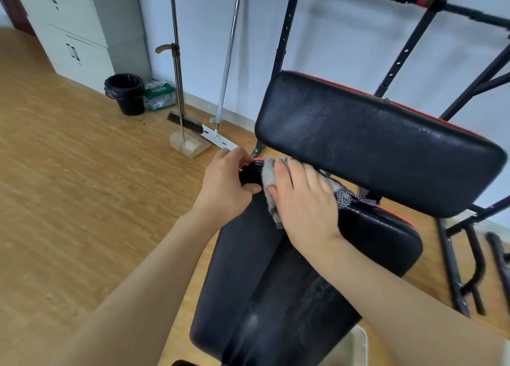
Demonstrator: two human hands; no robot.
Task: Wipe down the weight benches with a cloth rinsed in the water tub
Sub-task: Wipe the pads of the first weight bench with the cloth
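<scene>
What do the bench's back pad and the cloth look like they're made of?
Back pad: probably black vinyl or faux leather, glossy, with fine creases and glare. Cloth: soft woven fabric, gray with a checked part, bunched under the right hand.

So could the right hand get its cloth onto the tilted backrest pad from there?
Probably yes: the backrest pad sits just beyond the right hand and its cloth on the seat pad, nothing between them.

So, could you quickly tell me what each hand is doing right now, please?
Left hand: grips the corner of the seat pad.
Right hand: open, pressing the cloth flat on the pad.
</scene>
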